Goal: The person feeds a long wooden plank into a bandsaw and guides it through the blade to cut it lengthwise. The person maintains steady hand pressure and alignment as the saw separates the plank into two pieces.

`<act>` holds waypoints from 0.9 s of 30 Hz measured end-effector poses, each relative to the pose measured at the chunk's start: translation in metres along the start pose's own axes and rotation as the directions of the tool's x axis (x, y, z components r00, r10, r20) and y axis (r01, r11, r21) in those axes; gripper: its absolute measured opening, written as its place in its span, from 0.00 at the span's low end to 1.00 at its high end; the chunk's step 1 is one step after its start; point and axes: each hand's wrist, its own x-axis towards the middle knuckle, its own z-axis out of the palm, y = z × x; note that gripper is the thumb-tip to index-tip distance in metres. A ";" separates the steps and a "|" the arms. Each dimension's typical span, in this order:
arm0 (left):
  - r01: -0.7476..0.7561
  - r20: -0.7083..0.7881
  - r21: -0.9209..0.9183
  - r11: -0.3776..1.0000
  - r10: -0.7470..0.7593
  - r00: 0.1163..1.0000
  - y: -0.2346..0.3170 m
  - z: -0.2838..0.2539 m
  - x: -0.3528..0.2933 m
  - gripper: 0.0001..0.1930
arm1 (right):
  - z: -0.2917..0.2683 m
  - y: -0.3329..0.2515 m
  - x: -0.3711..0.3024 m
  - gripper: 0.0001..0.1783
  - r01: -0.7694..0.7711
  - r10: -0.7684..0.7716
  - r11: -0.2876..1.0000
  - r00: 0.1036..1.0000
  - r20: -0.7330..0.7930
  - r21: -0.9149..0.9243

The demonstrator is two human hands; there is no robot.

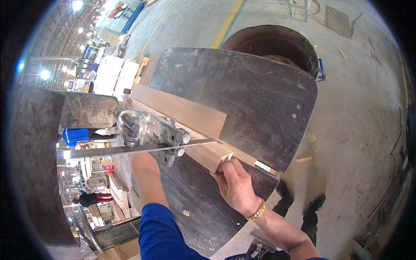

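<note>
A band saw's blade [104,151] runs down to the dark metal table [190,190], past a worn blade guide [149,130] with bolts. On the near side of the blade lies a pale wooden block [203,154]. My right hand [237,184], with a gold-coloured bracelet at the wrist, grips the block's near right end between thumb and curled fingers. My left hand [144,164] reaches in beneath the blade guide beside the block's far part; its fingers are hidden there. Across the blade, a wider wooden piece [182,110] lies flat on the table.
A thin wooden strip [238,152] runs along the table slot. Behind the table stands a rusty round drum [273,41]. Small wood scraps [304,159] lie on the concrete floor. At the left, people [76,136] stand among stacked boards. The saw's heavy frame [37,169] fills the left side.
</note>
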 end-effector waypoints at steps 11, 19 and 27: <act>0.091 0.219 -0.073 0.993 -0.073 0.973 -0.005 -0.024 0.039 0.18 | 0.000 0.000 0.000 0.11 0.005 -0.005 1.000 1.000 0.020 0.006; 0.168 0.375 -0.115 0.979 -0.114 0.920 -0.010 -0.042 0.065 0.18 | 0.002 0.002 0.001 0.11 0.003 -0.003 1.000 1.000 0.022 0.002; 0.247 0.520 -0.145 0.958 -0.139 0.843 -0.015 -0.065 0.088 0.17 | 0.002 0.000 0.002 0.10 -0.004 0.004 1.000 0.999 0.034 0.010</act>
